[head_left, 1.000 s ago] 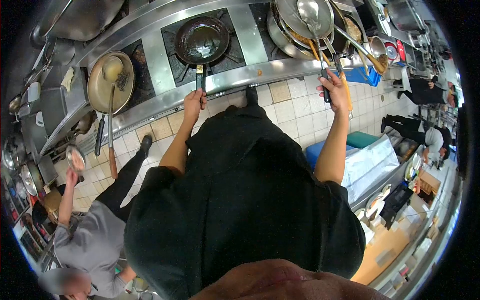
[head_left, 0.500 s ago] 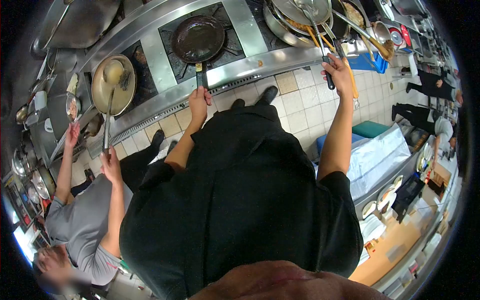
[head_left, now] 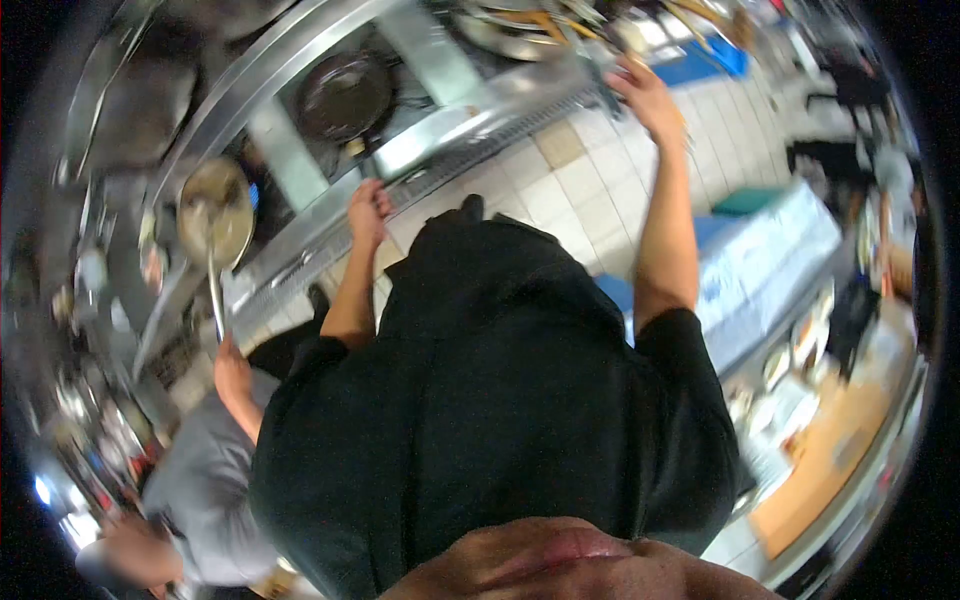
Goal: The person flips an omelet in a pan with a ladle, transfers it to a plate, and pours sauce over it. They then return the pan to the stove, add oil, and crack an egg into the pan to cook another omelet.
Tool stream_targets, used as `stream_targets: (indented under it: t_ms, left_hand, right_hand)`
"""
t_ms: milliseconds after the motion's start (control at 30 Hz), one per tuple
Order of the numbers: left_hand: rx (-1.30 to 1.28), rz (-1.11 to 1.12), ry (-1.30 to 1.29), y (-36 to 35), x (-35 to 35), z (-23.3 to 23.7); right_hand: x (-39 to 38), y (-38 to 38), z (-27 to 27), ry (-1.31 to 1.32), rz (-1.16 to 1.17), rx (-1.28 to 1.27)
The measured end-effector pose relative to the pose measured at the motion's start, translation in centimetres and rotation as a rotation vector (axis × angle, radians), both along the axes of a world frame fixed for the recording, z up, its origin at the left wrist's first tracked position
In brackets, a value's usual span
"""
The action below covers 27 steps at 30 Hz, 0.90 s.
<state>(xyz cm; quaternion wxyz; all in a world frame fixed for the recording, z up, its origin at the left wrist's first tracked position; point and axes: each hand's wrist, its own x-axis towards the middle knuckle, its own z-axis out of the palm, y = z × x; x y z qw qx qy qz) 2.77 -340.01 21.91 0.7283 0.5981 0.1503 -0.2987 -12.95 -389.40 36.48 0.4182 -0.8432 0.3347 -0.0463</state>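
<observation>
My left hand (head_left: pixel 370 212) is closed around the handle of a dark frying pan (head_left: pixel 346 94), which rests on a stove burner. The inside of the pan has a dark, shiny surface. Up at the right, my right hand (head_left: pixel 645 98) is at the dark handle of a black-handled spoon (head_left: pixel 608 97), its fingers bent against it. Motion blurs both the fingers and the spoon. Beyond that hand, a metal pot (head_left: pixel 512 38) stands at the top edge of the view, with long utensils lying across it.
At my left, a co-worker's hand (head_left: pixel 233 372) holds a ladle over a light-coloured pan (head_left: pixel 216 215). The stove's metal front edge (head_left: pixel 425 140) runs between me and the burners. Behind my right arm stands a foil-covered surface (head_left: pixel 765 275), near a counter with plates.
The view has swung and blurred, shifting the stove leftward. My left hand keeps the pan handle. My right hand has shifted up and left in view. The co-worker's other hand no longer shows clearly.
</observation>
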Motion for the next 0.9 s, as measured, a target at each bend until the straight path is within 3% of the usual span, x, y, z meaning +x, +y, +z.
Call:
stream_targets:
  t_ms: [33,67,100,133,167,233,267,367,500,567,667,767,900]
  left_hand:
    - [0.007,-0.048,0.004,-0.1,0.1,0.6]
    - [0.012,-0.061,0.050,0.6,0.5,-0.7]
    - [0.052,-0.093,0.029,-0.1,-0.1,0.8]
    - [0.110,-0.069,-0.009,-1.3,-1.2,3.1]
    - [0.057,-0.115,0.034,0.0,0.1,1.2]
    - [0.163,-0.064,-0.016,-0.9,-0.7,2.7]
    - [0.220,-0.033,-0.122,-0.9,-1.1,2.3]
    - [0.425,-0.126,-0.288,-0.2,-0.4,2.0]
    - [0.721,-0.261,-0.511,-0.8,1.1,2.7]
    - [0.905,-0.328,-0.633,-1.4,2.1,3.4]
    - [1.190,-0.375,-0.793,-1.8,3.7,4.5]
    - [1.403,-0.375,-0.935,-2.6,4.2,5.8]
    - [1.605,-0.320,-1.058,-4.0,2.0,7.4]
  right_hand:
    - [-0.9,0.8,-0.1,-0.153,-0.002,-0.246]
    - [-1.4,2.5,3.4,0.046,-0.031,-0.243]
    - [-2.5,2.3,0.9,-0.068,-0.115,-0.273]
    - [-3.5,3.1,2.2,-0.055,-0.152,-0.182]
    - [-4.6,2.9,1.7,0.010,-0.174,-0.230]
    - [-8.3,5.1,4.4,-0.122,-0.269,-0.260]
    - [-9.7,4.9,3.0,-0.133,-0.317,-0.241]
    - [-16.1,7.9,4.8,-0.276,-0.380,-0.236]
    - [-26.7,9.6,0.4,-0.274,-0.490,-0.102]
    - [-33.0,10.7,-3.9,-0.327,-0.717,-0.084]
    - [-42.9,12.9,-6.5,-0.457,-1.142,0.351]
    - [-52.2,13.9,-5.7,-0.528,-1.501,0.358]
    - [-64.0,8.8,-7.0,-0.960,-1.766,0.247]
